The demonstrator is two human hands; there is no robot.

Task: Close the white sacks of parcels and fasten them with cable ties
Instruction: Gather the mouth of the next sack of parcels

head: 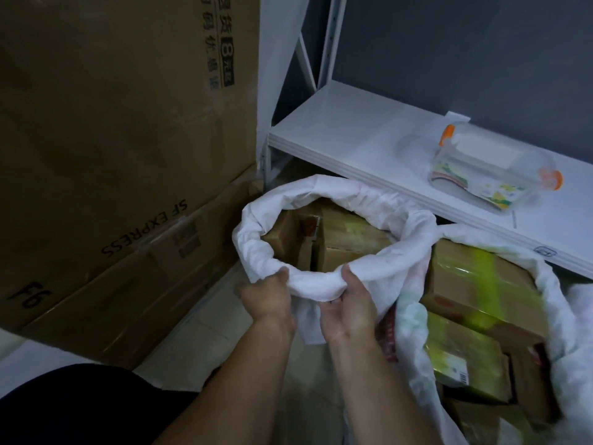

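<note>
Gripping the rolled rim of the open white sack of boxes, we clench it with left hand and right hand side by side

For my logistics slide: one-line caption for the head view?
Left hand and right hand grip the rolled rim of an open white sack of cardboard parcels.
</note>
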